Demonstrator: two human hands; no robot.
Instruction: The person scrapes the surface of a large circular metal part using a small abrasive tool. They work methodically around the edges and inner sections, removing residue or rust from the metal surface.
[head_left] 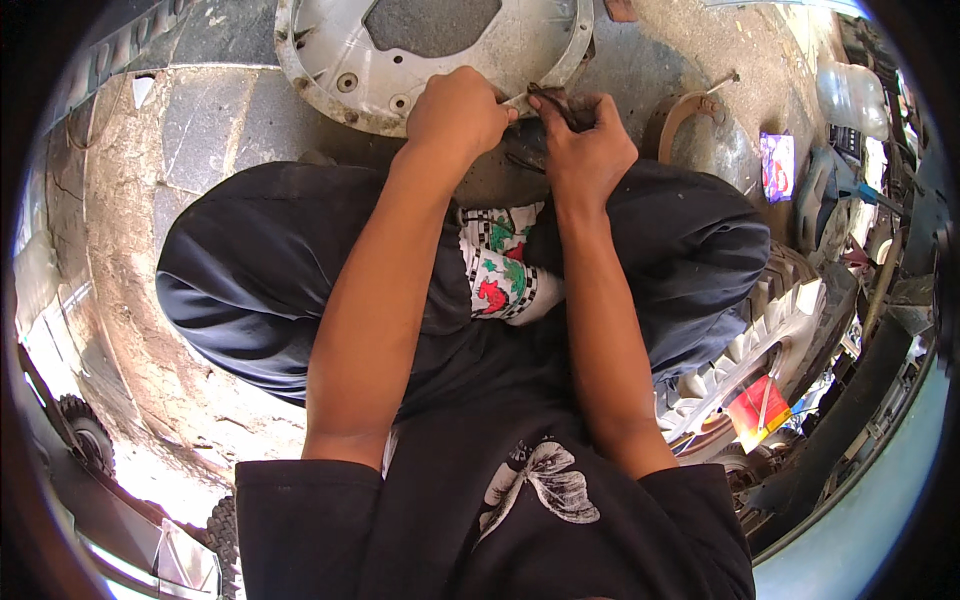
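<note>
A pale grey cast-metal housing (335, 100) with a large central opening and bolt holes along its rim lies at the top, in front of my crossed legs. My left hand (455, 118) is closed at its near edge, thumb and fingers pressed together; what they pinch is too small to make out. Just right of it, my right hand (590, 145) pinches a thin dark cord-like strip (548, 92) between thumb and forefinger at the housing's lower right rim. A dark loose end (524, 163) shows below, between the hands; whether it belongs to the same strip I cannot tell.
To the right are a rusty curved metal piece (684, 118), a purple packet (777, 167) and a clear plastic container (852, 98). A large tyre (795, 310) stands beside my right knee, with a red-and-yellow packet (758, 412) nearby. Small treaded wheels (88, 435) appear at lower left.
</note>
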